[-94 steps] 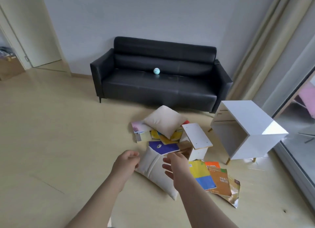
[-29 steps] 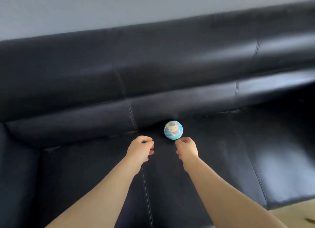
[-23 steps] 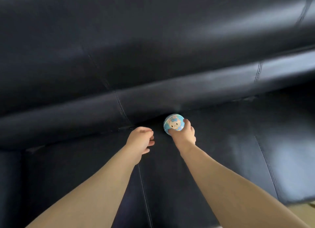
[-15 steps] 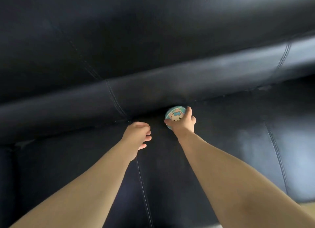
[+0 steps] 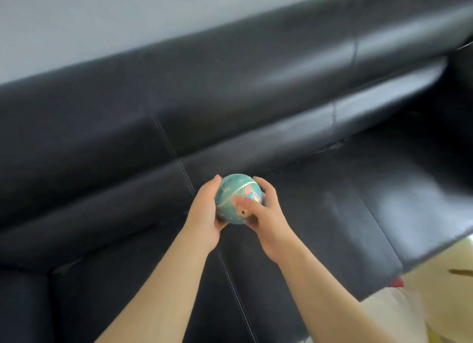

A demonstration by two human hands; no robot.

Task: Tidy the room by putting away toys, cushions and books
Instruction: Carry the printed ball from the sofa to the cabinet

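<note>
We hold a small teal toy ball [image 5: 236,198] between both hands over the seat of the black leather sofa [image 5: 307,91], just in front of its backrest and about over the seam between two seat cushions. We cannot tell if the ball touches the seat.

Our left hand [image 5: 204,214] cups the ball's left side, fingers curled round it and the thumb lying up near its top. Our right hand [image 5: 267,223] clasps the right side, the thumb laid across the printed front and the fingers [image 5: 266,189] wrapped behind. The picture on the ball is too blurred to read.

Behind the sofa's back stands a pale grey wall [image 5: 102,22]. Past the front right edge of the seat we see light flooring [image 5: 450,258], a pale cushion [image 5: 389,314] and a small red thing [image 5: 397,282] tucked against the sofa.
</note>
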